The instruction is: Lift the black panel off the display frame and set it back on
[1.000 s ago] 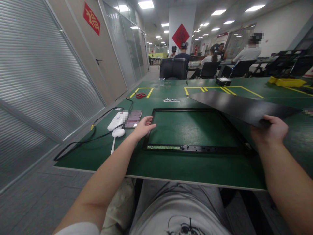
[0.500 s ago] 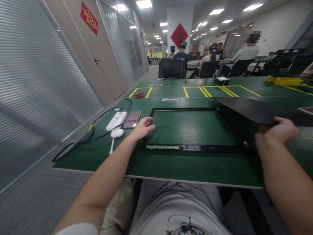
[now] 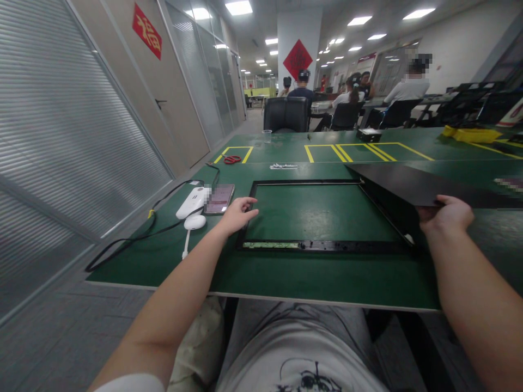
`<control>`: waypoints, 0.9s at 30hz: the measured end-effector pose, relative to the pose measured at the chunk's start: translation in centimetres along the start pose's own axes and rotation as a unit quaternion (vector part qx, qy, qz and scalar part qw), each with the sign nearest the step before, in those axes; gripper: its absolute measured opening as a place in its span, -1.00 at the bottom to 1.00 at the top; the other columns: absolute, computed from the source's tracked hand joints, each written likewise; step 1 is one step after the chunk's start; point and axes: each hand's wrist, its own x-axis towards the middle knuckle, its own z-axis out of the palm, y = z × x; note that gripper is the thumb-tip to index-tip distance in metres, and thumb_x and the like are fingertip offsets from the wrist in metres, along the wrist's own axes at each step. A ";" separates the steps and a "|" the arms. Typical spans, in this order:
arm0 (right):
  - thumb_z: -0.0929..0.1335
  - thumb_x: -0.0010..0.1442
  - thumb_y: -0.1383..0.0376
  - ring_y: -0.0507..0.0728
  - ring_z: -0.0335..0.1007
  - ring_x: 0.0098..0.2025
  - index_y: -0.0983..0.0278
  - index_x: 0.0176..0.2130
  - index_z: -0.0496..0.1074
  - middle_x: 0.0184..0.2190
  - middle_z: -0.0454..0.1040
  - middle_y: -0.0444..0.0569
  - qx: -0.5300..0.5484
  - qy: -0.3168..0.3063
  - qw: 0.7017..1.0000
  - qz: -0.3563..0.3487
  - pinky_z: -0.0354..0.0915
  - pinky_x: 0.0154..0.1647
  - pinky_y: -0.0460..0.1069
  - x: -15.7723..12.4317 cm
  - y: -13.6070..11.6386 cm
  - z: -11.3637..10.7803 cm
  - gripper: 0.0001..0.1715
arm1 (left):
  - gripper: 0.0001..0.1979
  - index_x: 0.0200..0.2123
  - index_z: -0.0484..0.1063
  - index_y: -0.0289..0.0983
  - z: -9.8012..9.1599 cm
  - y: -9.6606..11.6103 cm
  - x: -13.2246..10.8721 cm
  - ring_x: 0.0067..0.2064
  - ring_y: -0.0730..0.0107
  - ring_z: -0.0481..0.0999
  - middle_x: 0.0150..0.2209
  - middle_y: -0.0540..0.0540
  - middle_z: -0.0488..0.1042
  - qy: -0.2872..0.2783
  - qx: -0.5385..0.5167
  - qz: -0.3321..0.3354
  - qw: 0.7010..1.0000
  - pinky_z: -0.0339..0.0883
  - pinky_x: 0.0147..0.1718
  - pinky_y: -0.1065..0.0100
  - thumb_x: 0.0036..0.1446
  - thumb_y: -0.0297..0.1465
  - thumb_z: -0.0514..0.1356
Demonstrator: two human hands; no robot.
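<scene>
My right hand (image 3: 451, 215) grips the near edge of a thin black panel (image 3: 412, 185), which is tilted up above the right side of a black rectangular frame (image 3: 355, 246). The panel's far left corner is close to the frame's far right corner; I cannot tell if they touch. The frame lies flat, with a green circuit strip (image 3: 270, 245) along its near bar. At the frame's left bar rests my left hand (image 3: 241, 211), thumb and fingers apart. Part of the frame's right bar is hidden under the panel and behind my right hand.
Left of the frame lie a phone (image 3: 219, 198), a white device (image 3: 190, 203), a round white case (image 3: 195, 221) and a black cable (image 3: 122, 239). Farther back are red scissors (image 3: 232, 159), small white pieces (image 3: 283, 166), a clear cup (image 3: 267, 136) and a black box (image 3: 369, 135). Several people sit beyond.
My right hand has moved left with the black panel, bringing it a little farther over the frame. My left hand and the frame have stayed in place.
</scene>
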 end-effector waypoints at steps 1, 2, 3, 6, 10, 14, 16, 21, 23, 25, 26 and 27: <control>0.23 -0.05 0.57 0.01 0.42 -0.45 0.27 -0.39 0.29 -0.44 0.36 -0.14 -0.010 0.011 1.000 0.009 0.46 -0.47 -0.11 -0.4 -0.1 0.2 -0.75 | -0.55 -0.05 0.58 -0.22 0.0 0.0 0.0 0.04 0.06 0.51 -0.07 -0.17 0.50 -0.001 0.002 0.003 1.000 0.30 0.21 -0.02 -0.05 -0.24 0.39; 0.22 -0.03 0.57 0.01 0.43 -0.44 0.27 -0.40 0.29 -0.44 0.37 -0.14 -0.017 0.020 1.000 0.018 0.47 -0.45 -0.10 -0.7 -0.1 0.4 -0.76 | -0.56 -0.06 0.59 -0.22 0.0 0.0 0.0 0.04 0.06 0.51 -0.05 -0.18 0.50 -0.002 0.004 0.006 1.000 0.30 0.21 -0.02 -0.05 -0.24 0.39; 0.22 0.00 0.58 0.01 0.43 -0.43 0.27 -0.41 0.30 -0.43 0.37 -0.13 -0.021 0.025 0.999 0.027 0.48 -0.42 -0.09 -0.9 -0.1 0.5 -0.77 | -0.56 -0.06 0.59 -0.22 0.0 0.0 0.0 0.04 0.07 0.51 -0.04 -0.18 0.49 -0.003 0.009 0.009 1.000 0.30 0.21 -0.01 -0.05 -0.24 0.39; 0.21 0.04 0.58 0.02 0.44 -0.39 0.27 -0.41 0.29 -0.42 0.38 -0.13 -0.017 0.020 0.998 0.049 0.51 -0.33 -0.04 -1.0 -0.1 0.5 -0.77 | -0.57 -0.06 0.59 -0.23 -0.1 0.0 0.1 0.02 0.07 0.51 -0.03 -0.20 0.49 -0.004 0.020 0.016 1.000 0.31 0.20 -0.01 -0.04 -0.23 0.38; 0.20 0.05 0.59 0.01 0.46 -0.37 0.27 -0.40 0.29 -0.38 0.41 -0.12 0.005 0.007 0.998 0.064 0.50 -0.30 -0.07 -0.7 0.3 0.4 -0.75 | -0.58 -0.07 0.60 -0.21 -0.1 0.0 0.1 0.02 0.07 0.51 -0.02 -0.19 0.50 -0.003 0.015 0.015 1.000 0.31 0.20 -0.01 -0.04 -0.23 0.39; 0.20 0.04 0.60 -0.03 0.45 -0.39 0.27 -0.38 0.31 -0.32 0.45 -0.11 0.016 -0.001 0.998 0.069 0.50 -0.29 -0.10 -0.8 0.6 0.4 -0.73 | -0.58 -0.07 0.60 -0.20 -0.1 0.1 0.0 0.01 0.07 0.51 -0.03 -0.18 0.49 0.000 0.019 0.016 1.000 0.32 0.19 -0.01 -0.05 -0.24 0.39; 0.20 0.03 0.60 -0.02 0.45 -0.38 0.28 -0.36 0.32 -0.31 0.46 -0.10 0.020 -0.009 0.998 0.065 0.49 -0.30 -0.12 -0.9 0.7 0.5 -0.73 | -0.58 -0.07 0.60 -0.21 -0.1 0.1 0.0 0.01 0.08 0.51 -0.03 -0.19 0.49 -0.001 0.020 0.019 1.000 0.32 0.19 -0.01 -0.05 -0.24 0.39; 0.20 -0.01 0.61 0.00 0.48 -0.32 0.29 -0.33 0.36 -0.30 0.50 -0.08 0.028 -0.025 0.997 0.068 0.50 -0.30 -0.12 -0.9 0.7 0.5 -0.68 | -0.59 -0.10 0.61 -0.21 0.0 0.0 0.1 0.01 0.07 0.50 -0.06 -0.17 0.48 0.001 0.010 0.014 1.000 0.30 0.21 -0.02 -0.07 -0.26 0.40; 0.20 0.02 0.61 0.00 0.48 -0.33 0.28 -0.33 0.37 -0.30 0.50 -0.09 0.027 -0.023 0.997 0.072 0.51 -0.29 -0.10 -0.8 0.7 0.4 -0.68 | -0.60 -0.11 0.61 -0.21 0.0 0.0 0.1 0.00 0.08 0.51 -0.06 -0.17 0.48 0.001 0.009 0.013 1.000 0.30 0.21 -0.01 -0.08 -0.26 0.40; 0.20 0.04 0.61 0.00 0.47 -0.34 0.28 -0.32 0.39 -0.31 0.50 -0.10 0.026 -0.021 0.997 0.071 0.52 -0.31 -0.08 -0.9 0.6 0.5 -0.68 | -0.59 -0.10 0.61 -0.21 0.0 0.0 0.1 0.00 0.09 0.51 -0.04 -0.17 0.48 -0.001 0.011 0.013 1.000 0.31 0.21 0.00 -0.08 -0.26 0.40; 0.20 0.06 0.61 0.00 0.47 -0.35 0.29 -0.31 0.39 -0.32 0.50 -0.10 0.026 -0.021 0.997 0.070 0.51 -0.33 -0.09 -1.0 0.6 0.5 -0.68 | -0.59 -0.10 0.61 -0.21 0.0 0.0 0.1 0.00 0.09 0.51 -0.03 -0.17 0.48 -0.001 0.012 0.013 1.000 0.31 0.21 0.00 -0.08 -0.25 0.40; 0.20 0.08 0.61 0.00 0.47 -0.35 0.29 -0.31 0.40 -0.32 0.51 -0.10 0.027 -0.023 0.997 0.069 0.51 -0.34 -0.10 -1.1 0.6 0.6 -0.68 | -0.59 -0.10 0.61 -0.21 0.0 0.0 0.1 0.00 0.09 0.51 -0.03 -0.18 0.48 -0.001 0.013 0.013 1.000 0.31 0.21 0.00 -0.07 -0.25 0.40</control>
